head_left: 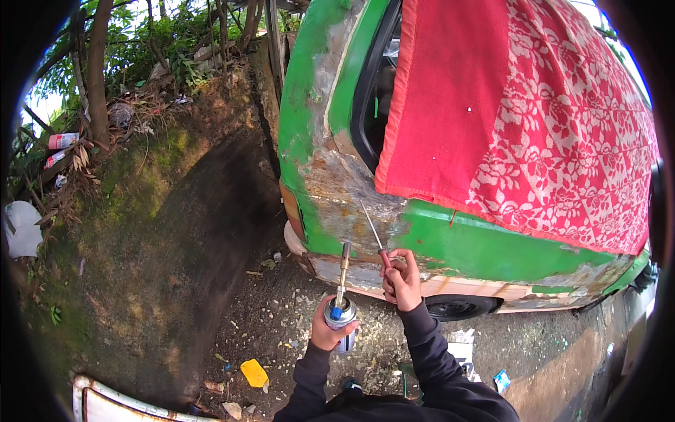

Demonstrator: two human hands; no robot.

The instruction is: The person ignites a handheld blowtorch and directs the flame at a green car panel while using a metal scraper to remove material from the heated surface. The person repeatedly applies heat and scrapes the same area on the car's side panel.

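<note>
My left hand (325,329) is wrapped round the canister of a blowtorch (344,276), whose brass-coloured nozzle points up toward the car's corner. No flame can be made out. In my right hand (405,283) is a screwdriver (384,256) with a red handle. Its long thin shaft slants up and left over a scraped patch (341,211) of the car body; whether the tip touches the metal, I cannot tell. Around that patch the green car (450,235) has paint stripped to bare, rusty-looking metal.
A red flowered cloth (457,105) drapes over the car's window and roof. Left of the car rises a mossy wall (162,211). Paint flakes litter the ground, along with a yellow scrap (254,373). A white-framed panel (119,404) lies at the lower left.
</note>
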